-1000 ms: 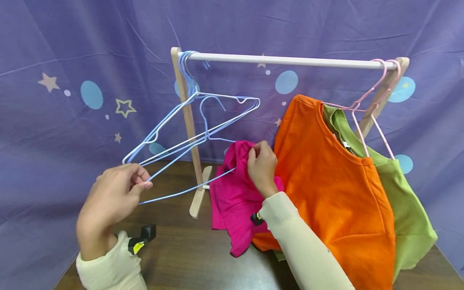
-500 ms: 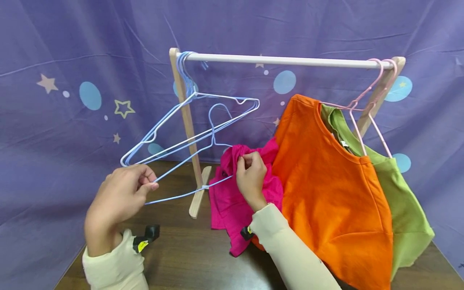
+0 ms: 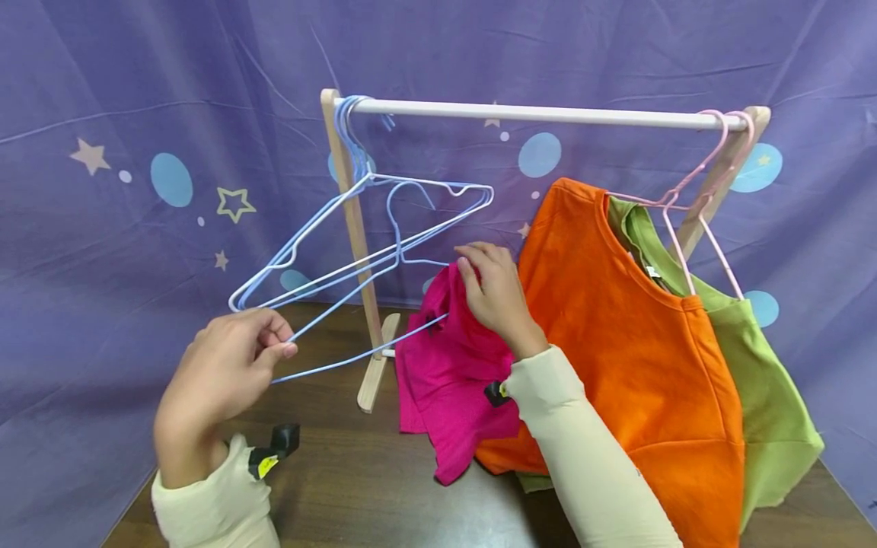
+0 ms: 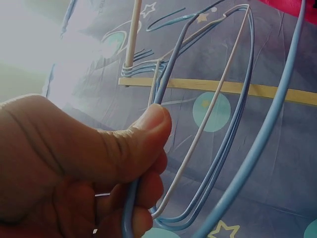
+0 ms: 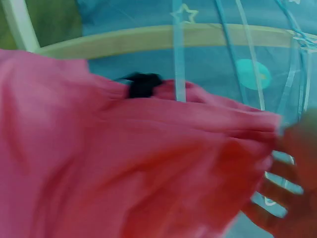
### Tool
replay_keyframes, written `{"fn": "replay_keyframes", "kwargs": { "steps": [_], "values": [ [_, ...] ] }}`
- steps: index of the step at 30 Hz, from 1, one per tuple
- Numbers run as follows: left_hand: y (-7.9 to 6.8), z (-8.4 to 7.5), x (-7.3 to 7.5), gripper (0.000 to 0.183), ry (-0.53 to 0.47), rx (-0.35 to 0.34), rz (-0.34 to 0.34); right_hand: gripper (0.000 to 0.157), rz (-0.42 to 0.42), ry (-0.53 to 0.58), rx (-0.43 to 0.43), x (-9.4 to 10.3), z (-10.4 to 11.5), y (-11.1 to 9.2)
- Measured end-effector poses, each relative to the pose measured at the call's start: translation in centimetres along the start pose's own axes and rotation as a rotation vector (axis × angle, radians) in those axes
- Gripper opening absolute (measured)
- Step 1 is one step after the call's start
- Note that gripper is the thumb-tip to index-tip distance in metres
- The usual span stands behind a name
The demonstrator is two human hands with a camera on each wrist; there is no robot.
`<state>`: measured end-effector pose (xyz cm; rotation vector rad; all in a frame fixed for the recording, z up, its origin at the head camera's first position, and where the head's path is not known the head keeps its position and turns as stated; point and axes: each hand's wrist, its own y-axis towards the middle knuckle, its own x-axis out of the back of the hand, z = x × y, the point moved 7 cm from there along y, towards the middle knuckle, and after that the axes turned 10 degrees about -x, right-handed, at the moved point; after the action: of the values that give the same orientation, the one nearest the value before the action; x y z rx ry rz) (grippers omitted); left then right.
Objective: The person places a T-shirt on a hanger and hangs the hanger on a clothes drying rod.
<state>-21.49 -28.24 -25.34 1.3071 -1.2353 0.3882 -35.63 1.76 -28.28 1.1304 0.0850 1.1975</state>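
My left hand [image 3: 229, 361] pinches the blue hanger [image 4: 173, 64] near one shoulder end, thumb on the wire in the left wrist view. That hanger is tilted in front of the rack, its hook up and off the rail. Its other end passes into a magenta shirt [image 3: 448, 373], which hangs in loose folds; a black label [image 5: 142, 85] shows at its neck opening in the right wrist view. My right hand [image 3: 496, 293] is at the shirt's upper edge over the hidden hanger end, fingers fairly straight and thumb apart. In the right wrist view its spread fingers lie beside the cloth edge, blurred.
A wooden rack with a white rail [image 3: 534, 114] stands on the brown table [image 3: 356, 472]. Several blue and white hangers [image 3: 301, 251] hang at its left. An orange shirt [image 3: 637, 365] and a green shirt [image 3: 767, 396] hang right on pink hangers [image 3: 685, 194]. A purple curtain [image 3: 205, 61] is behind.
My right hand first came down and left with the pinched cloth, then moved up and right, its fingers straightening. The hanger's hook swung right and down, then partly back up. My left hand shifted slightly right.
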Motion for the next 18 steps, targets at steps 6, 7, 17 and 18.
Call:
{"fn": "replay_keyframes", "kwargs": {
  "steps": [6,7,17,18],
  "values": [
    [0.2,0.0,0.0,0.016,-0.001,-0.001,-0.003,0.016,0.078,-0.107,0.157,-0.2,0.8,0.0],
    [0.2,-0.1,-0.1,0.015,-0.002,-0.001,-0.002,0.014,0.035,-0.114,0.161,0.0,0.8,-0.2],
    [0.7,-0.5,-0.6,0.016,0.001,-0.024,-0.012,0.009,-0.323,-0.035,0.045,-0.3,2.0,-2.5],
    [0.8,-0.6,-0.6,0.016,0.000,-0.026,-0.013,0.009,-0.346,-0.020,0.030,-0.4,2.1,-2.8]
  ]
}}
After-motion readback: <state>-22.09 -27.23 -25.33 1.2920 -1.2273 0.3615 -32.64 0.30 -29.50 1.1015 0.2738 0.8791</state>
